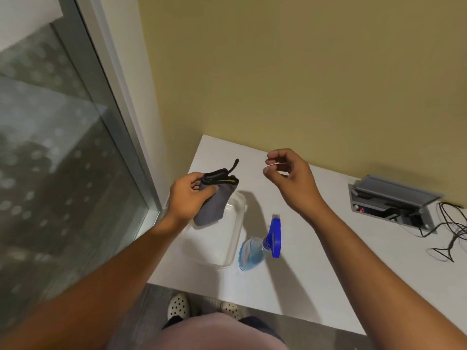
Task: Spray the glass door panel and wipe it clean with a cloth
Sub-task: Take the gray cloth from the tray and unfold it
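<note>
My left hand (188,195) grips a folded grey cloth (214,200) with a black edge, holding it above a clear plastic tray (233,238) on the white table (316,261). My right hand (288,173) hovers over the table to the right of the cloth, fingers curled and apart, holding nothing. A spray bottle (257,246) with blue liquid and a blue trigger head lies on the table below and between my hands. The glass door panel (50,160) fills the left side, its frame (121,114) running diagonally.
An open grey socket box (391,200) is set into the table at the right, with black cables (449,236) trailing beside it. A yellow wall (303,72) stands behind the table. My feet in white perforated shoes (179,306) show at the table's front edge.
</note>
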